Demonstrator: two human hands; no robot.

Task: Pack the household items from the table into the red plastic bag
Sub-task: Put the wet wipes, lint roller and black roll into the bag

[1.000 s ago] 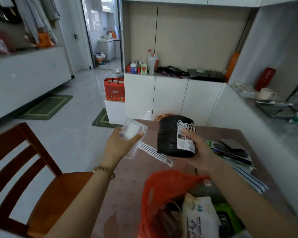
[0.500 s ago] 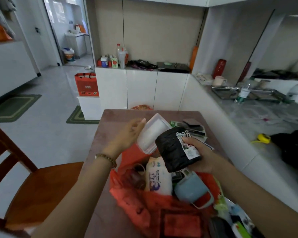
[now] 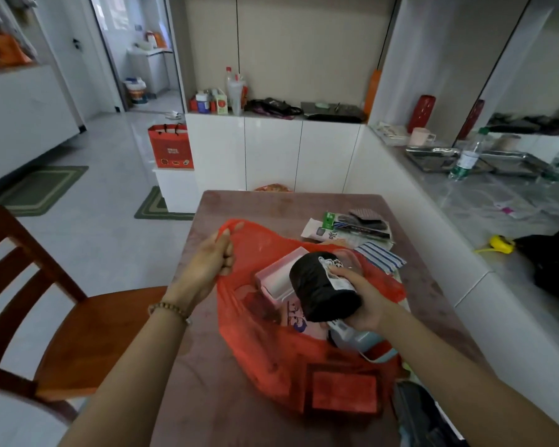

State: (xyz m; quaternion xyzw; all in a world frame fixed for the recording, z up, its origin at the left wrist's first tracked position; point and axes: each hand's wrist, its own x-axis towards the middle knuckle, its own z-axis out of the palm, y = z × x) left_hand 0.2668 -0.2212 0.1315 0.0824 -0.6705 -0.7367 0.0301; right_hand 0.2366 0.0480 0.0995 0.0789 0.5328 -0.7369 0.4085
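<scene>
The red plastic bag [image 3: 265,350] is pinched open by the left hand [image 3: 212,269]. The black roll [image 3: 320,287], gripped by the right hand [image 3: 365,298], could be dropped outside.

Thin glossy plastic bag [image 3: 255,333]; matt black roll [image 3: 320,288]; polished wooden chair [image 3: 88,330].

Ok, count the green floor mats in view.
2. One green mat lies on the floor at far left by the white cabinet; the other lies beyond the table's far left corner, partly hidden.

White cabinets [image 3: 271,153], pale tiled floor [image 3: 94,227], wooden chair [image 3: 62,311], green mats [image 3: 39,188].
</scene>
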